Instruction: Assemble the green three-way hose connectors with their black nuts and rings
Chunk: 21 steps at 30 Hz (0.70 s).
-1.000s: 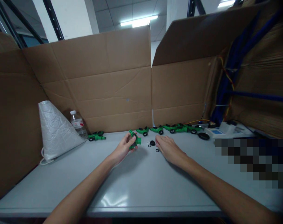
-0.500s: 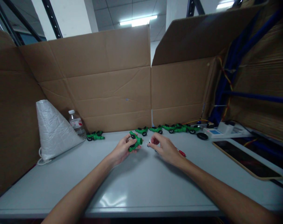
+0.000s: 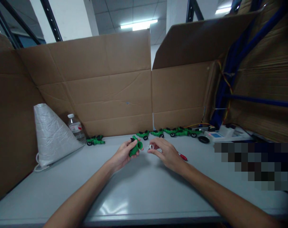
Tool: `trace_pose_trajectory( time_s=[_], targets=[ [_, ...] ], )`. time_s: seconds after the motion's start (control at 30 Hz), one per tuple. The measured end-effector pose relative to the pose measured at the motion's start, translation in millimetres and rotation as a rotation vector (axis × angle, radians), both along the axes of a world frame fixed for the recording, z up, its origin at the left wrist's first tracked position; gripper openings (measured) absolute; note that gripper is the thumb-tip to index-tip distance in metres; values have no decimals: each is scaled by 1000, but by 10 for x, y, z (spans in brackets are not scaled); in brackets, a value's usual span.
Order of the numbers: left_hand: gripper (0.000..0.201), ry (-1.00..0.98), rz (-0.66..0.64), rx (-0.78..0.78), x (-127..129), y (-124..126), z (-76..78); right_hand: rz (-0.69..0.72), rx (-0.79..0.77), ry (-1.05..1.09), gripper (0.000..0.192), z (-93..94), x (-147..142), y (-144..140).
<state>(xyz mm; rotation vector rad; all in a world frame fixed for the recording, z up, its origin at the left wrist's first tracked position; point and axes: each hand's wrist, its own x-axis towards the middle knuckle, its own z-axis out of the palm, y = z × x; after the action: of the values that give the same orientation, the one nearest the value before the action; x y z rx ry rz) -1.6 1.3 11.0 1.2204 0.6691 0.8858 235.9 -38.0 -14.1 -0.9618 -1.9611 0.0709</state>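
Green plastic fitting (image 3: 135,148) clamped in left hand (image 3: 122,155) above grey table (image 3: 134,190), open end facing right toward small white ring (image 3: 150,147) pinched in right hand (image 3: 166,154) just beside it, with finished green fittings (image 3: 172,132) farther back along cardboard wall (image 3: 115,95).

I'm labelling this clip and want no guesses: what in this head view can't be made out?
- Small pale part pinched in the right hand: too small to identify.
- Green fitting in the left hand: its far side is hidden by the fingers.
- Red-tipped object: mostly behind the right hand.
- Right end of the table: covered by a pixelated block.
- Bottle label: too small to read.
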Motion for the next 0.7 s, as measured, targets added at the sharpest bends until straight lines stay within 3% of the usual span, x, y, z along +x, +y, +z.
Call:
trace_pose_trajectory(
  time_s=[0.23, 0.7],
  targets=[
    [56, 24, 27, -36, 34, -40, 27, -31, 59, -30, 11, -8, -15, -5],
    [58, -60, -51, -9, 34, -31, -25, -43, 139, -3, 14, -7, 36, 47]
  ],
)
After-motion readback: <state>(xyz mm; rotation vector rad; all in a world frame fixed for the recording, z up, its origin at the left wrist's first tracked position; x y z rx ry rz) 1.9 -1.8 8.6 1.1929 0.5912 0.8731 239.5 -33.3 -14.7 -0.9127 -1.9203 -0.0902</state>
